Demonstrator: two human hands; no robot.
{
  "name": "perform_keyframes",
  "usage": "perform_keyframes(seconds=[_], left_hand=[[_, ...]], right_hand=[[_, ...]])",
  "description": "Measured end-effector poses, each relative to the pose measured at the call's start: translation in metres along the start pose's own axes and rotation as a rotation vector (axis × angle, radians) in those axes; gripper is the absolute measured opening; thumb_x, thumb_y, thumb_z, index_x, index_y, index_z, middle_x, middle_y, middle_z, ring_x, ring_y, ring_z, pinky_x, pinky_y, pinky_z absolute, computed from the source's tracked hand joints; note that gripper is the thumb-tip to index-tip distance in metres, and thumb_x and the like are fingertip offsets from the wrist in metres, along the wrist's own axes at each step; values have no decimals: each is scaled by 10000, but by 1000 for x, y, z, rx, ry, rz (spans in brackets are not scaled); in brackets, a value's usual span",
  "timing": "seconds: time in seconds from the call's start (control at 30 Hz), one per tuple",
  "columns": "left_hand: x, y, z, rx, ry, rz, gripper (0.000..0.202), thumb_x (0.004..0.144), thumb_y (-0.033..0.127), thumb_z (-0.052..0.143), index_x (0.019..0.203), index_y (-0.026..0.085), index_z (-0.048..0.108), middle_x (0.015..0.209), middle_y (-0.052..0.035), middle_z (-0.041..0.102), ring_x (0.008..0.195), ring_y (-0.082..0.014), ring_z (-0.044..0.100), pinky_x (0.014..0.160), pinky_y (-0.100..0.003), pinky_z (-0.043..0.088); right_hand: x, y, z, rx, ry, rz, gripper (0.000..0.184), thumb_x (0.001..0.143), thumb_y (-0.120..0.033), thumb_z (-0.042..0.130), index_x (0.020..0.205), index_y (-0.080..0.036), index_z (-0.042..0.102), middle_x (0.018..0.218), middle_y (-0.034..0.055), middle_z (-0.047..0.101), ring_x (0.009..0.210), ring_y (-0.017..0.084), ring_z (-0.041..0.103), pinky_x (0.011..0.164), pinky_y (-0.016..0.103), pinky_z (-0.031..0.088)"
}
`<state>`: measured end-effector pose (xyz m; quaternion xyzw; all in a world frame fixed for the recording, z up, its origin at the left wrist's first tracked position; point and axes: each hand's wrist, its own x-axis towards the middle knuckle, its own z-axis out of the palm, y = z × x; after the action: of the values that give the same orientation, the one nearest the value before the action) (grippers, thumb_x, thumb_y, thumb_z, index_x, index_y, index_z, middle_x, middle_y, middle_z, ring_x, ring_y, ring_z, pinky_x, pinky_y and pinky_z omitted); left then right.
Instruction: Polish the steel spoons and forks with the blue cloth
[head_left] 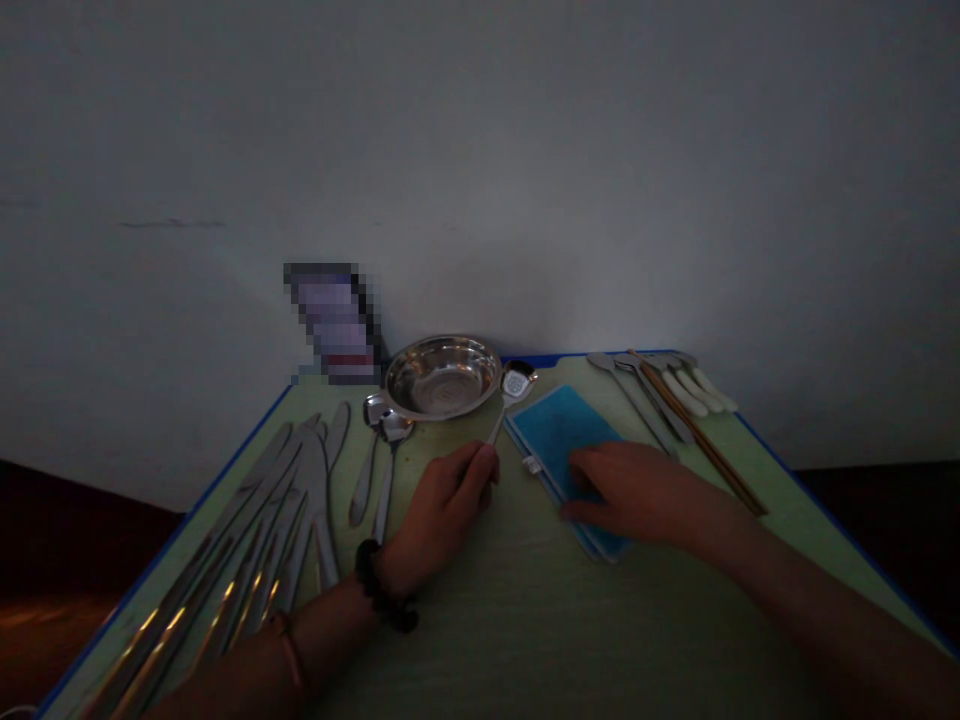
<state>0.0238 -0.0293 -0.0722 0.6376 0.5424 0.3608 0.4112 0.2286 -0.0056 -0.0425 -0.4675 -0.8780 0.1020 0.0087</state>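
My left hand (454,500) is closed around the handle of a small metal spoon (517,382). The spoon's head points away from me, just right of the bowl, and shows a pale patch that looks like holes or a reflection. My right hand (630,490) rests on a folded blue cloth (562,425), its fingers curled and its thumb near the cloth's left edge. A small white tag (532,465) sticks out from that edge. A shallow round metal bowl (442,380) stands at the back, beyond my left hand.
Several table knives (304,470) lie fanned on the left. Two metal spoons (394,430) lie below the bowl. Wooden chopsticks (697,430), metal cutlery (630,390) and white-handled pieces (686,390) lie at the right. A blurred-out upright device (337,325) stands by the wall (480,170).
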Motion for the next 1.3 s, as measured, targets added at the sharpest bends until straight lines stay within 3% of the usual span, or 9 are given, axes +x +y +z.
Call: perform_keyframes(seconds=[0.23,0.37,0.57,0.8,1.0,1.1,1.17,1.3], left_hand=[[0,-1,0,-6,-8,-9,327,886,388,356,655,184,464,540,50,417,503,-106,409,458,-203,319],[-1,-2,-1,-23,-5,-4,325,889,382,353,658,181,462,542,51,414,501,-100,402,459,-200,319],[0,-1,0,-9,6,11,327,889,365,354,650,174,469,536,45,420,501,-101,402,461,-204,315],[-1,-2,0,-15,0,31,320,893,361,350,657,178,464,539,48,415,503,-99,401,458,-201,314],[0,-1,0,-20,37,32,319,890,354,355,648,174,458,529,50,410,496,-95,389,451,-196,302],[0,-1,-1,-29,61,42,313,892,346,351,646,177,447,529,51,404,492,-93,381,447,-195,298],[0,-1,-1,-40,68,42,306,890,341,356,645,180,444,526,52,400,492,-94,378,446,-194,297],[1,-4,0,-73,60,28,306,890,359,351,656,184,443,543,51,398,499,-96,377,444,-193,303]], right_hand=[[-2,-11,1,-80,-83,-25,158,755,-242,458,690,-191,592,656,75,635,548,190,557,474,292,267],[-3,-4,-17,-132,-60,45,181,742,-288,462,643,-190,577,600,63,605,516,177,535,451,280,235],[-6,-6,-39,-196,39,175,226,804,-314,380,746,-187,557,627,54,607,532,171,535,467,273,234],[4,-26,-15,-161,114,144,214,817,-303,373,797,-191,554,650,50,632,524,170,547,466,281,223],[-3,-24,-31,-145,251,297,196,814,-314,379,771,-193,527,610,33,619,516,173,550,470,281,246],[-6,-31,-28,-116,299,290,202,822,-336,383,776,-197,522,592,18,613,497,162,546,473,279,259],[-3,-36,-14,-79,288,215,226,843,-345,360,798,-199,527,615,19,624,502,158,552,474,280,265],[9,-32,15,5,138,73,224,862,-297,356,837,-176,543,708,51,649,583,168,581,503,285,314]])
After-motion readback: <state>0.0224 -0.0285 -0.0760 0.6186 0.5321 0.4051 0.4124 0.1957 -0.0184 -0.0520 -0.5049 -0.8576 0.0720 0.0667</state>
